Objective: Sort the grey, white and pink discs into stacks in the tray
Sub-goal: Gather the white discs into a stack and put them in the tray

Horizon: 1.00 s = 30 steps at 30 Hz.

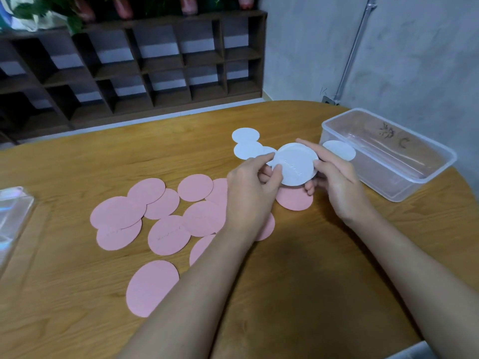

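Observation:
Both hands hold a white disc [295, 163] above the table's middle. My left hand [248, 187] pinches its left edge and my right hand [334, 177] grips its right edge. Behind it, white discs [246, 143] lie overlapping on the table. Another white disc [339, 150] lies at the near left end of the clear plastic tray [420, 177] on the right. Several pink discs [166, 216] are scattered flat on the wood in front and to the left, some overlapping, some hidden under my left forearm. No grey disc is in view.
The wooden table [311, 281] has a rounded right edge. A clear plastic lid [13, 216] lies at the left edge. A dark wooden shelf unit [145, 66] stands behind the table, and a grey wall with a pipe is at the right.

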### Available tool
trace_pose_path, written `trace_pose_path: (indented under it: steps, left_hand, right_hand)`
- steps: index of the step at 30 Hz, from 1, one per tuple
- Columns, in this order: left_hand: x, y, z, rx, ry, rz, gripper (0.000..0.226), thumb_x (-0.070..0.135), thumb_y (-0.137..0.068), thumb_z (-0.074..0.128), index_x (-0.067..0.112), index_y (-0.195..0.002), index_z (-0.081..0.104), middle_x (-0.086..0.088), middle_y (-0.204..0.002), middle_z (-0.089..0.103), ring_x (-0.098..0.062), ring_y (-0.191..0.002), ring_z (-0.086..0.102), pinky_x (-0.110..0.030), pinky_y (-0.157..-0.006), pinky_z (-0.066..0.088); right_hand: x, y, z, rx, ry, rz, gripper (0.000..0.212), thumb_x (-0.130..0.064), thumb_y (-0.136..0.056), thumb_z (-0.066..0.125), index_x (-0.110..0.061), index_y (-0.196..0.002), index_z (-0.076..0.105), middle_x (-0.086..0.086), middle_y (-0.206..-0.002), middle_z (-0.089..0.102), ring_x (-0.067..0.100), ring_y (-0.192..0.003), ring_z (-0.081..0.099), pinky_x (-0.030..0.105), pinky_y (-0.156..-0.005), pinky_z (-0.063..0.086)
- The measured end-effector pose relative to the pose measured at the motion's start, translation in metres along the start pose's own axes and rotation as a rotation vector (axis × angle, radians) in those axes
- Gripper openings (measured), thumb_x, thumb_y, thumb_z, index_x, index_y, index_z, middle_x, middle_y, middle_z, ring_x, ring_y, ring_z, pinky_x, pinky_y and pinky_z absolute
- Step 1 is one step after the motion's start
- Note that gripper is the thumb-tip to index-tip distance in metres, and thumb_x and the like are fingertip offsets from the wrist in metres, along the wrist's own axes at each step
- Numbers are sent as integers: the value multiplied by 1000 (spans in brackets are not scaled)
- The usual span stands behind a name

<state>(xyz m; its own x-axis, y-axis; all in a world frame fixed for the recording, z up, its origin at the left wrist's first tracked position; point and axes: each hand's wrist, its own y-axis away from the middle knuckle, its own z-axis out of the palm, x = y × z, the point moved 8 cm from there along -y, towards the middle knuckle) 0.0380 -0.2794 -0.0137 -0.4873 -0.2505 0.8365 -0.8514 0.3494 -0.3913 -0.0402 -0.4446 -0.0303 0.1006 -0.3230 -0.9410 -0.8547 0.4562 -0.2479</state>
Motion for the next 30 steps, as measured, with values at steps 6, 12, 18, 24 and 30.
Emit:
trace_pose_path:
  steps: [6,12,18,24,30]
  left_hand:
    - [-3,0,-4,12,29,-25,24,28,-93,75,18,-114,77,9,-79,75,-8,-73,72,-31,-81,59]
    - [-3,-10,-5,-60,-192,91,39,41,-96,71,17,-127,74,4,-111,73,-11,-96,68,-35,-87,57]
    - [-31,-16,6,-339,-603,45,67,51,-105,51,19,-161,34,0,-170,29,-21,-158,23,-45,-126,26]
    - [-38,-15,10,-361,-679,29,66,57,-105,44,22,-161,35,3,-169,32,-21,-156,27,-43,-124,24]
    - [-32,-16,4,-276,-682,15,63,58,-100,55,19,-149,51,2,-132,47,-23,-115,57,-39,-92,52]
  right_hand:
    - [-5,7,5,-30,252,-53,37,-34,-107,49,-36,-144,55,-13,-99,71,12,-82,66,35,-83,56]
    - [-10,6,-1,36,397,-96,35,-23,-107,50,-32,-141,53,-14,-125,63,7,-113,58,34,-98,49]
    - [-9,5,-8,94,431,-47,35,-25,-108,47,-30,-143,49,-11,-128,59,10,-118,52,32,-97,44]
    - [-7,5,-10,100,434,-18,37,-28,-108,46,-30,-145,46,-9,-130,58,12,-120,52,33,-96,45]
    - [-5,4,-11,112,460,-3,39,-29,-109,46,-29,-148,44,-4,-139,57,15,-127,50,32,-97,45]
